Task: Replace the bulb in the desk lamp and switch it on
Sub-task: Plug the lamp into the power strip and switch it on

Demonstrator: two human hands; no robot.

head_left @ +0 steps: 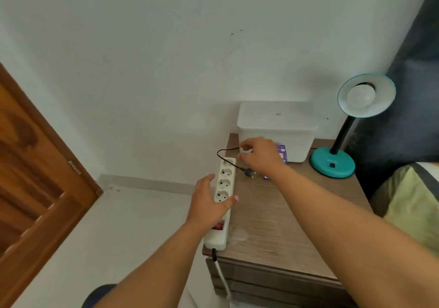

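A teal desk lamp (332, 162) stands at the back right of the wooden nightstand (273, 224), its shade tilted toward me with a white bulb (360, 96) in the socket, unlit. A white power strip (223, 196) lies along the nightstand's left edge. My left hand (209, 205) rests flat on the strip, fingers spread. My right hand (259, 155) pinches the lamp's thin black cord (222, 156), and the black plug (248, 172) dangles just right of the strip, outside any socket.
A translucent white plastic box (278, 127) sits against the wall behind my right hand. A purple bulb carton (281, 153) shows partly behind that hand. A wooden door (35, 177) is at left, and bedding (413, 200) lies at right.
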